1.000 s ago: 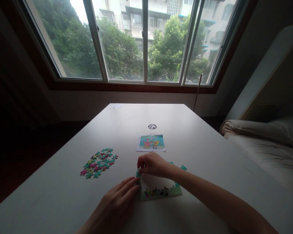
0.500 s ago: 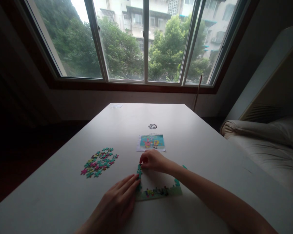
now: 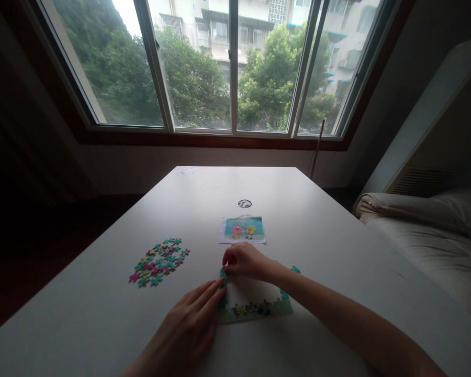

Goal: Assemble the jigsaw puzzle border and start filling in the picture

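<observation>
A partly assembled jigsaw frame (image 3: pixel 255 309) lies on the white table (image 3: pixel 317 230) in front of me, its bottom strip and left edge joined. My right hand (image 3: pixel 243 261) is curled at the frame's upper left corner, fingertips pinched on a teal puzzle piece (image 3: pixel 222 272). My left hand (image 3: pixel 188 327) lies flat with fingers stretched out, fingertips touching the frame's left edge. A pile of loose coloured pieces (image 3: pixel 159 262) sits to the left. A small reference picture (image 3: pixel 243 229) lies just beyond my right hand.
A round cable hole (image 3: pixel 244 203) is in the table's middle. A wide window (image 3: pixel 227 63) stands behind the table. A bed with pale bedding (image 3: pixel 435 230) is at the right. Dark floor lies to the left.
My right hand has moved slightly up and right along the frame's left edge to its top corner. My left hand has slid a little forward against the frame.
</observation>
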The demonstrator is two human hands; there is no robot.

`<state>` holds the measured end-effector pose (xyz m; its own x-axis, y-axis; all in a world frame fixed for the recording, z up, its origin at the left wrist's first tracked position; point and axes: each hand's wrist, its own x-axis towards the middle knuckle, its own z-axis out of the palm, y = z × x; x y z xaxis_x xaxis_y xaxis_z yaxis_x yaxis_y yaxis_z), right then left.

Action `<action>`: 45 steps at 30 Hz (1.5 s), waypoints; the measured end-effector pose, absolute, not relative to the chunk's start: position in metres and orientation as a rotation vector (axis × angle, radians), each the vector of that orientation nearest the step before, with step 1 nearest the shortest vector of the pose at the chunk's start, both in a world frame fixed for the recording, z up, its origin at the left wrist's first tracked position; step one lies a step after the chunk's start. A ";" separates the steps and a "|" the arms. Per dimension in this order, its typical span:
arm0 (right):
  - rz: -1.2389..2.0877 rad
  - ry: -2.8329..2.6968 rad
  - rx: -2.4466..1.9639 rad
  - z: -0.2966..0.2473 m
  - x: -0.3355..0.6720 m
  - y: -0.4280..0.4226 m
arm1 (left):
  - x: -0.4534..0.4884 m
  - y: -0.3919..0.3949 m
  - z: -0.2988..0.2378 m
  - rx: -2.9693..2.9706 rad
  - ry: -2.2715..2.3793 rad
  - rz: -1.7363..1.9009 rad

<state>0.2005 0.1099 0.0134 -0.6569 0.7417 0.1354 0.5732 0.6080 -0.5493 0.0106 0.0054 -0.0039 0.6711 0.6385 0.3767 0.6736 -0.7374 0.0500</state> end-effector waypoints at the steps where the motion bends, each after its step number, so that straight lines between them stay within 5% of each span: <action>1: 0.666 -2.487 -1.059 0.013 0.200 0.110 | 0.010 0.005 -0.004 -2.786 -1.104 -0.555; 45: 0.607 -2.529 -1.098 0.017 0.206 0.108 | 0.010 0.007 -0.006 -2.865 -1.201 -0.513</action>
<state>0.2062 0.1077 0.0174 -0.6548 0.7467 0.1172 0.6123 0.6150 -0.4969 0.0102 0.0070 -0.0057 0.6559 0.6952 0.2942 0.6930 -0.7090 0.1305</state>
